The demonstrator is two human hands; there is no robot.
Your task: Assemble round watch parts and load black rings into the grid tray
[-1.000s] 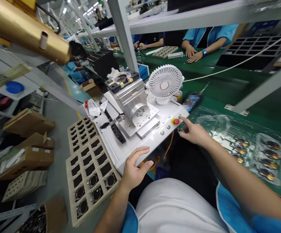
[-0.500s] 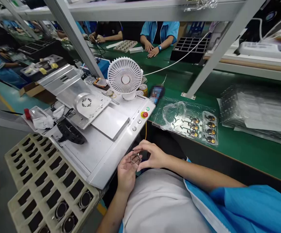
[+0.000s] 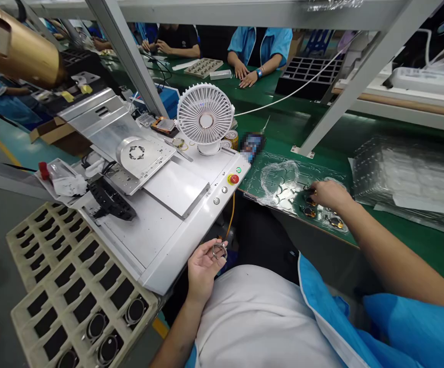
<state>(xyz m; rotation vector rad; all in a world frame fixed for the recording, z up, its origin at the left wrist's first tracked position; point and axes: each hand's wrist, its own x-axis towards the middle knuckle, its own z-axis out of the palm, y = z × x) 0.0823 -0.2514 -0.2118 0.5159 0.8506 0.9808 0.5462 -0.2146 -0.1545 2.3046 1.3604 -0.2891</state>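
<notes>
Ring (image 3: 219,251) of silvery metal, thin, round and open at its middle, sits in the left hand (image 3: 202,268), thumb and fingers curled on its rim, beyond the front edge of the white machine bed (image 3: 156,230). The right hand (image 3: 331,196) reaches over the green table's (image 3: 417,235) near edge to glossy black discs (image 3: 335,222) with amber glints; whether it grips 1, I cannot tell. Along that edge, a clear moulded plastic tray (image 3: 283,197) carries them. Beside the bed's left edge, 2 beige trays (image 3: 70,327) have angular pockets
</notes>
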